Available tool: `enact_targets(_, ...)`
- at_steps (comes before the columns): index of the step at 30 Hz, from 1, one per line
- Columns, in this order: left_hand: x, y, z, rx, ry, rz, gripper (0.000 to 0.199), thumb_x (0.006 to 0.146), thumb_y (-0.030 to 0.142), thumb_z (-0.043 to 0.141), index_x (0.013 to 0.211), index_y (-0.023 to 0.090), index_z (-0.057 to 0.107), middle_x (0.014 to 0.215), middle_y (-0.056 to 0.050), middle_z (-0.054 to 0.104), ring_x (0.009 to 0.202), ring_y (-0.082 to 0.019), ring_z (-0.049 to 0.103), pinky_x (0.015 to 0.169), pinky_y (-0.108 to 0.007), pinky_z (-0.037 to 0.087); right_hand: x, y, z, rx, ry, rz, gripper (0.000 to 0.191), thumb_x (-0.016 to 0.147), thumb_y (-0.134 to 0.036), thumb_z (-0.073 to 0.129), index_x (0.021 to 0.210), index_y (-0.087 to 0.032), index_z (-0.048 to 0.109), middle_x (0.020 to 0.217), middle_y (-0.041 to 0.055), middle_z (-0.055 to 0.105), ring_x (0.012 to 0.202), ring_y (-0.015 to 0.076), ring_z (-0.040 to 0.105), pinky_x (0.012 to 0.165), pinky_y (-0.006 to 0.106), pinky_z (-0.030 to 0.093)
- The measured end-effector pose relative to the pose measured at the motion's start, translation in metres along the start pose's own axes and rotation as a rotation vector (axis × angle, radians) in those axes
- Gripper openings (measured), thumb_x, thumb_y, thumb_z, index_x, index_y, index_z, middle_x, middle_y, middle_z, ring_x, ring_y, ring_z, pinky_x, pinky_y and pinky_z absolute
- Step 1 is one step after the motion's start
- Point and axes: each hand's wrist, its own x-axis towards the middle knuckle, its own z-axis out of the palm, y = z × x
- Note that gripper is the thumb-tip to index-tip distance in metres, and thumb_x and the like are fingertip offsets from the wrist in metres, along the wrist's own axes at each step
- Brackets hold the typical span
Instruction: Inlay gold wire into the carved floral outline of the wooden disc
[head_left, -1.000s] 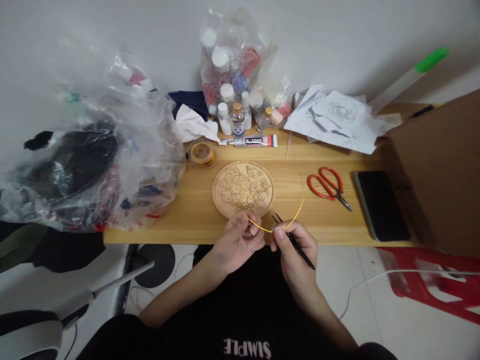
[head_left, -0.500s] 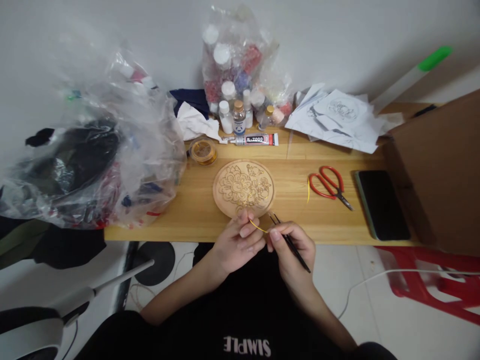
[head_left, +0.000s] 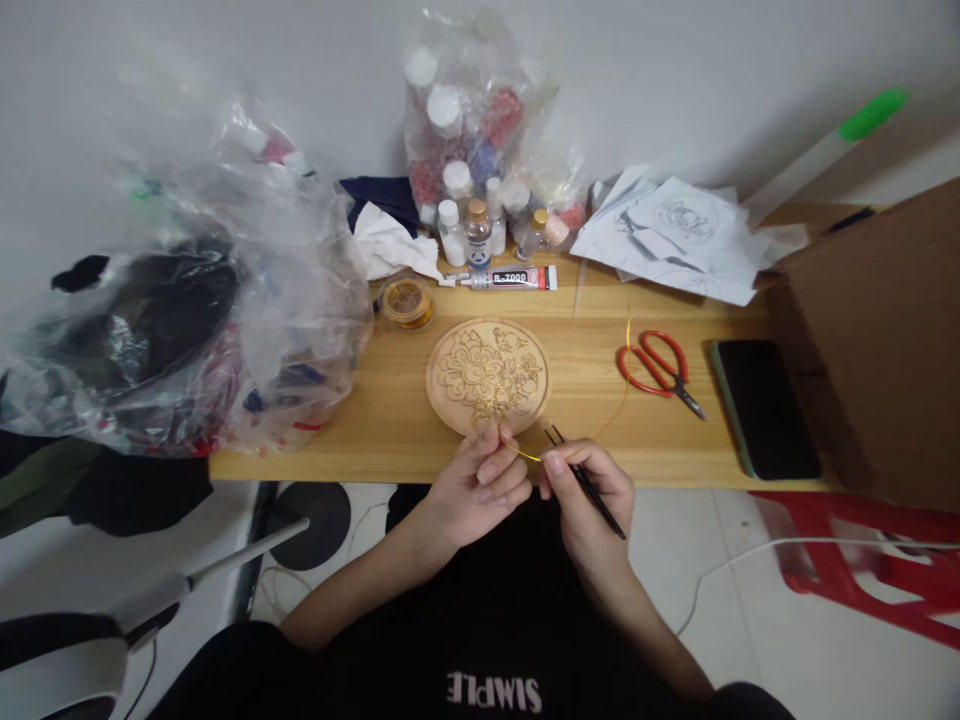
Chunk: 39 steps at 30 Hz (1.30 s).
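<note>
Between my two hands stretches a thin gold wire (head_left: 527, 456), slightly bowed. My left hand (head_left: 480, 484) pinches one end between thumb and forefinger, its other fingers loosely curled. The thumb and forefinger of my right hand (head_left: 587, 488) grip the wire farther along, and black tweezers (head_left: 598, 500) lie across that same hand, tips pointing away from me. A loose length of the wire rises beyond the right hand towards the scissors. Just past my fingertips lies a round wooden board (head_left: 487, 372) with a flower design outlined in gold; my left fingers overlap its near edge.
Red-handled scissors (head_left: 661, 372) and a phone (head_left: 765, 410) lie to the right, beside a cardboard box (head_left: 877, 340). Behind the board are a wire spool (head_left: 406, 302), a glue tube (head_left: 514, 279), small bottles (head_left: 478, 236) and printed papers (head_left: 671, 235). A plastic bag (head_left: 300, 310) fills the left.
My right hand has shifted slightly right, and the wire stretch between the hands is a little straighter. The loose wire near the scissors now reaches higher up the table.
</note>
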Motion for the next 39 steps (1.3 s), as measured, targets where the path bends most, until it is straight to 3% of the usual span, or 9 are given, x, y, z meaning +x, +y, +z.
enact_targets(11,0.003,0.001,0.001,0.077,-0.026,0.057,0.029,0.08,0.038,0.071,0.072,0.02,0.049,0.045,0.012,0.018,0.036,-0.003,0.015,0.04,-0.019,0.021,0.002,0.004,-0.001,0.019,-0.019,0.047,0.016,0.088,-0.028,0.06,0.074,-0.02,0.059,0.059,-0.0044,0.054,0.055,0.0083,0.051,0.054,0.022,0.041)
enact_targets(16,0.004,-0.005,-0.003,0.405,0.087,0.222,0.036,0.082,0.053,0.065,0.076,0.02,0.052,0.043,0.011,0.037,0.034,-0.004,0.029,0.039,-0.018,0.028,0.008,0.007,-0.004,0.08,0.079,0.058,0.021,0.088,-0.03,0.06,0.07,-0.02,0.056,0.057,-0.0051,0.051,0.054,0.0076,0.048,0.054,0.022,0.039)
enact_targets(21,-0.002,-0.011,-0.005,0.61,0.136,0.361,0.025,0.083,0.041,0.068,0.08,0.017,0.061,0.058,0.004,0.058,0.047,-0.006,0.051,0.049,-0.02,0.041,0.013,0.007,-0.01,0.062,0.148,0.04,0.022,0.087,-0.031,0.062,0.069,-0.02,0.055,0.055,-0.0058,0.05,0.052,0.0069,0.046,0.052,0.022,0.037)
enact_targets(26,-0.007,-0.017,-0.006,0.983,0.153,0.479,0.012,0.089,0.026,0.057,0.084,0.017,0.063,0.067,0.001,0.064,0.052,-0.007,0.057,0.052,-0.02,0.046,0.016,0.007,-0.015,-0.028,0.209,-0.017,0.022,0.088,-0.033,0.06,0.07,-0.02,0.057,0.056,-0.0052,0.052,0.053,0.0073,0.048,0.053,0.022,0.038)
enact_targets(33,-0.006,-0.022,-0.013,1.014,0.207,0.449,0.014,0.089,0.027,0.057,0.083,0.015,0.062,0.064,0.001,0.065,0.044,-0.007,0.057,0.045,-0.017,0.047,0.017,0.006,-0.019,-0.273,0.196,-0.106,0.024,0.088,-0.031,0.058,0.068,-0.019,0.056,0.057,-0.0048,0.053,0.054,0.007,0.048,0.054,0.02,0.038)
enact_targets(36,-0.008,-0.017,-0.02,1.187,0.211,0.524,0.01,0.089,0.023,0.058,0.088,0.015,0.064,0.067,0.001,0.067,0.044,-0.007,0.057,0.045,-0.017,0.047,0.024,0.009,-0.02,-0.288,0.185,-0.106,0.024,0.088,-0.031,0.058,0.068,-0.019,0.056,0.056,-0.0049,0.052,0.054,0.0071,0.047,0.054,0.02,0.038)
enact_targets(39,-0.009,0.003,-0.027,1.472,0.093,0.703,0.007,0.089,0.02,0.058,0.087,0.017,0.064,0.071,0.0,0.069,0.057,-0.009,0.062,0.054,-0.02,0.049,0.038,0.012,-0.023,-0.317,0.133,-0.085,0.025,0.088,-0.032,0.058,0.068,-0.018,0.055,0.057,-0.0044,0.051,0.054,0.0076,0.046,0.054,0.021,0.038)
